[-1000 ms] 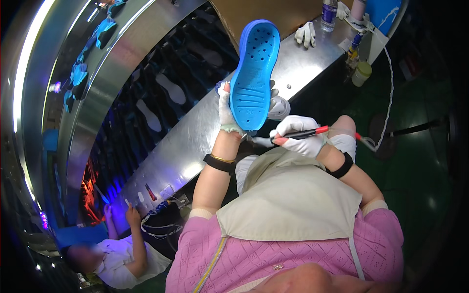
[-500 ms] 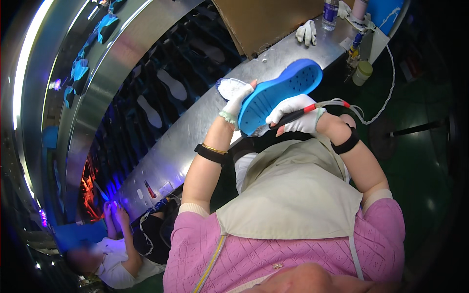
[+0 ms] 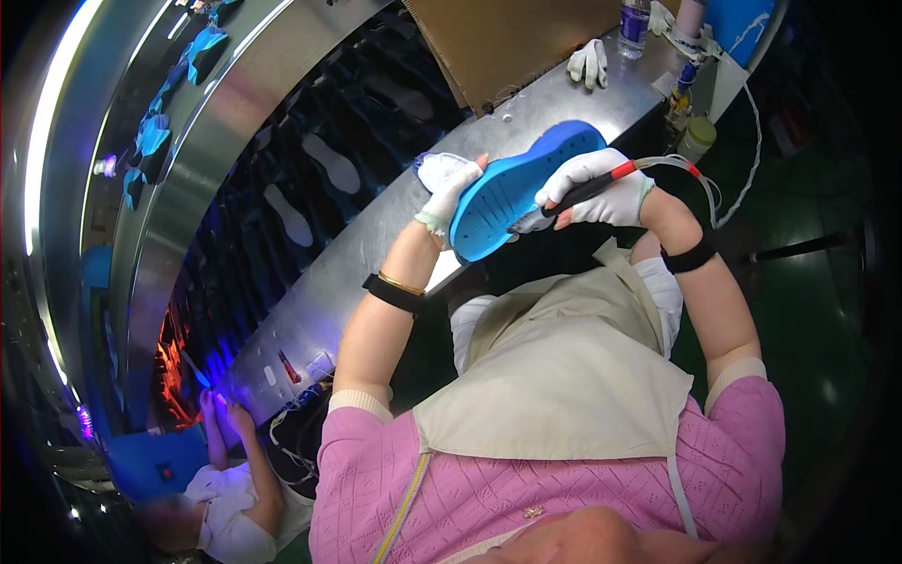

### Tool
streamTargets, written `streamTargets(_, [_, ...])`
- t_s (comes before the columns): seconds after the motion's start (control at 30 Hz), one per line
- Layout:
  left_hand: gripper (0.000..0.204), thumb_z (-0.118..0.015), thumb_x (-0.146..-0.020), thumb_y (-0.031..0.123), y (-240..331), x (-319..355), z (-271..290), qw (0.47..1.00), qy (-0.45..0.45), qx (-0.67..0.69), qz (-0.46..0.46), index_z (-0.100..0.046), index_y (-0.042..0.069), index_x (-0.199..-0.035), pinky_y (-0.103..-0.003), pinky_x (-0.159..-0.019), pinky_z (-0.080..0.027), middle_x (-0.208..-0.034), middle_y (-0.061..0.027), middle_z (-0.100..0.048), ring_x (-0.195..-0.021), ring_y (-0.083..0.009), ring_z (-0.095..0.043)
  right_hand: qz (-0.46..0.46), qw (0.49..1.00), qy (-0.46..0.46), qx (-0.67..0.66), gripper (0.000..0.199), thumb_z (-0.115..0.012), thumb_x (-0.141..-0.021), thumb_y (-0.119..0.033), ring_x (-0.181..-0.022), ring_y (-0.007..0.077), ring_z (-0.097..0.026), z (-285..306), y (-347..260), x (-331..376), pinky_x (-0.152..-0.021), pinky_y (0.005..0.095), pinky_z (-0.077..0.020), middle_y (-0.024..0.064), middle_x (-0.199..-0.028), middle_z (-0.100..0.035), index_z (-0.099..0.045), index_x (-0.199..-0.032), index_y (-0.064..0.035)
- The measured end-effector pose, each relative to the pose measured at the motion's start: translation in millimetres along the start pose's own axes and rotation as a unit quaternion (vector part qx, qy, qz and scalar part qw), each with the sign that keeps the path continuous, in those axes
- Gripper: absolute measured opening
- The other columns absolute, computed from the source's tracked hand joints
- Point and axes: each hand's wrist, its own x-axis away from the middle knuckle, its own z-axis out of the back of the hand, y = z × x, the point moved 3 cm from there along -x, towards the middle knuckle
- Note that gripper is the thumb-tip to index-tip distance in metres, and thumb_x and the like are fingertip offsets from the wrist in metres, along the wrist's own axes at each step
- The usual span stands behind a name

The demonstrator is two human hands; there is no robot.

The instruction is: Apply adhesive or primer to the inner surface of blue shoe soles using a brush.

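Note:
A blue shoe sole (image 3: 498, 197) with small holes in it is held above the metal bench, tilted. My left hand (image 3: 453, 193), in a white glove with bare fingertips, grips its left edge. A white piece with a blue rim (image 3: 438, 167) shows beside that hand; I cannot make out what it is. In my gloved right hand (image 3: 611, 193) is a black-handled tool (image 3: 587, 193) with red bands and a thin tube or cable. Its pale, bristle-like tip is at the sole's near edge, partly hidden by my fingers.
The metal bench (image 3: 348, 230) carries a white glove (image 3: 589, 64), a plastic bottle (image 3: 633, 28) and a cardboard sheet (image 3: 521, 42). Beyond lies a dark conveyor with pale insoles (image 3: 331, 162). A co-worker (image 3: 235, 489) sits at lower left. A white cord (image 3: 752, 141) hangs at right.
My right hand has moved right and up along the sole with the tool. The sole has shifted slightly left and down and tilted, still in my left hand.

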Motion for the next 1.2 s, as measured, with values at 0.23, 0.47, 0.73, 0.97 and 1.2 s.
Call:
streamTargets(0.23, [0.078, -0.030, -0.086, 0.063, -4.9, -7.7, -25.5, 0.924, -0.183, 0.251, -0.224, -0.034, 0.002, -0.134, -0.049, -0.097, -0.041, -0.126, -0.0239, -0.048, -0.110, -0.0388, -0.052, -0.003, 0.984, 0.160, -0.081, 0.009, -0.069, -0.076, -0.003, -0.079, 0.0100, -0.059, -68.9, 2.8, 3.1, -0.073, 0.0258, -0.0467, 0.0030, -0.083, -0.064, -0.062, -0.081, -0.0035])
streamTargets(0.47, [0.082, -0.026, -0.084, 0.066, -21.1, -4.5, -32.6, 0.873, -0.166, 0.342, -0.305, -0.033, 0.002, -0.135, -0.047, -0.094, -0.042, -0.124, -0.0240, -0.048, -0.109, -0.0374, -0.051, 0.007, 0.951, 0.270, -0.150, 0.005, -0.063, -0.083, -0.004, -0.081, 0.0084, -0.059, -55.0, 18.4, -7.8, -0.071, 0.0236, -0.0472, 0.0015, -0.087, -0.062, -0.062, -0.087, -0.0033])
streamTargets(0.73, [0.075, -0.031, -0.086, 0.063, -29.5, 5.8, -36.7, 0.889, -0.056, 0.289, -0.351, -0.033, 0.005, -0.134, -0.045, -0.092, -0.045, -0.124, -0.0202, -0.048, -0.109, -0.0338, -0.052, -0.100, 0.940, 0.258, -0.201, 0.006, -0.065, -0.082, -0.010, -0.067, 0.0052, -0.056, -53.1, -5.3, -15.6, -0.065, 0.0212, -0.0464, 0.0009, -0.078, -0.065, -0.063, -0.084, -0.0052])
streamTargets(0.97, [0.069, -0.032, -0.087, 0.061, -39.1, 0.8, -30.0, 0.893, -0.053, 0.271, -0.357, -0.034, 0.011, -0.134, -0.043, -0.091, -0.045, -0.126, -0.0130, -0.048, -0.109, -0.0296, -0.052, -0.063, 0.925, 0.286, -0.242, 0.009, -0.066, -0.083, -0.011, -0.072, 0.0069, -0.057, -61.4, -9.8, -26.1, -0.067, 0.0206, -0.0477, 0.0006, -0.080, -0.063, -0.060, -0.086, -0.0046])
streamTargets(1.2, [0.080, -0.029, -0.084, 0.069, -21.7, 21.7, -48.2, 0.909, -0.081, 0.208, -0.352, -0.041, 0.002, -0.127, -0.040, -0.088, -0.048, -0.119, -0.0162, -0.052, -0.104, -0.0308, -0.056, 0.006, 0.876, 0.422, -0.235, 0.007, -0.061, -0.086, -0.009, -0.074, 0.0094, -0.058, -16.4, -8.0, -45.3, -0.066, 0.0220, -0.0474, 0.0019, -0.079, -0.061, -0.058, -0.087, -0.0035])
